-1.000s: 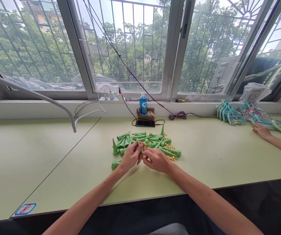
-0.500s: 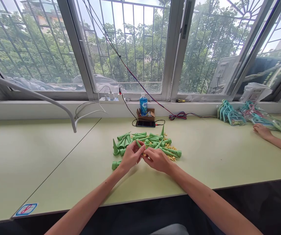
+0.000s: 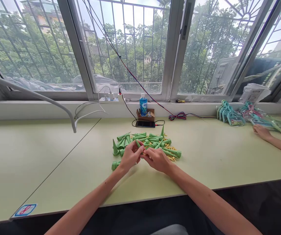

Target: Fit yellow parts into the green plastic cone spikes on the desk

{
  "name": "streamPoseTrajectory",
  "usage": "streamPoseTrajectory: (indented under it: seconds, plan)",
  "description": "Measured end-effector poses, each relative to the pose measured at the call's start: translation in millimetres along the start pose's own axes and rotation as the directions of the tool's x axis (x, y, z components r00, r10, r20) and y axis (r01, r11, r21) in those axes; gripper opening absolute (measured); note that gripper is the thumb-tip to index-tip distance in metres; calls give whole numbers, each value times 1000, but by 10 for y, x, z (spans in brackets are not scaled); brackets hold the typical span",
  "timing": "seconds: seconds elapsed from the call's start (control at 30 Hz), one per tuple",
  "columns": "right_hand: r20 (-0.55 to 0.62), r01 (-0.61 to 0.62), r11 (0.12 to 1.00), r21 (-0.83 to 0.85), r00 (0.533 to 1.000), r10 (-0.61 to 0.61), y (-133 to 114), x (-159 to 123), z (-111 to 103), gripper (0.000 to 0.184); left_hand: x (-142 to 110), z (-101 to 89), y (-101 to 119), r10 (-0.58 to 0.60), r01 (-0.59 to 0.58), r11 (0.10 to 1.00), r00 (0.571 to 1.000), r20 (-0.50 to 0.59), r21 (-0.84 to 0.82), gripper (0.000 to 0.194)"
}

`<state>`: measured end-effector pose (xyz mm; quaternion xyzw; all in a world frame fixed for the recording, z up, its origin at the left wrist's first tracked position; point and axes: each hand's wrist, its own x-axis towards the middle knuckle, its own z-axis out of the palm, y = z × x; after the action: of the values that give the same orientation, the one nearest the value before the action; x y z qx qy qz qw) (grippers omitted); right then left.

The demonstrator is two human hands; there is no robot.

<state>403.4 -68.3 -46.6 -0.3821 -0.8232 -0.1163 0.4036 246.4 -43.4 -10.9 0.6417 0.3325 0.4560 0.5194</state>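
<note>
Left hand (image 3: 130, 157) is gripping a green spike (image 3: 137, 143) just above the table (image 3: 204, 156); tip is pointing up and away. Right hand (image 3: 158, 159) is curling its fingers in at the spike's lower end; can't tell what they're pinching, they're hiding it. Spike is looking like moulded plastic: probably light, stiff, hollow, not fragile. Smooth taper is likely getting slippery toward the tip; I'd be holding it at the wide end. Loose spike (image 3: 115, 165) is lying beside the left hand, partly hidden, ribbed collar showing.

Pile (image 3: 156, 139) is sitting right behind the hands: more green cones, most lying at mixed angles, a couple standing tip up. Yellow pegs (image 3: 171, 158) are lying scattered on its right side: small, slim, probably light and easy to drop.

Farther back, a glossy black phone (image 3: 145, 124) is lying flat. Behind it a cardboard box (image 3: 150, 118) is sitting open, with a clear bottle (image 3: 143, 106) of blue liquid standing in or against it.
</note>
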Motion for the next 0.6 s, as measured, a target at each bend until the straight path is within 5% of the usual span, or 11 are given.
streamPoseTrajectory:
  seconds: [0.6]
  plan:
    - [-87,-30,998,-50,996,25,-4,15,33,38,20,-26,-92,56,-56,998,998,9,25,25]
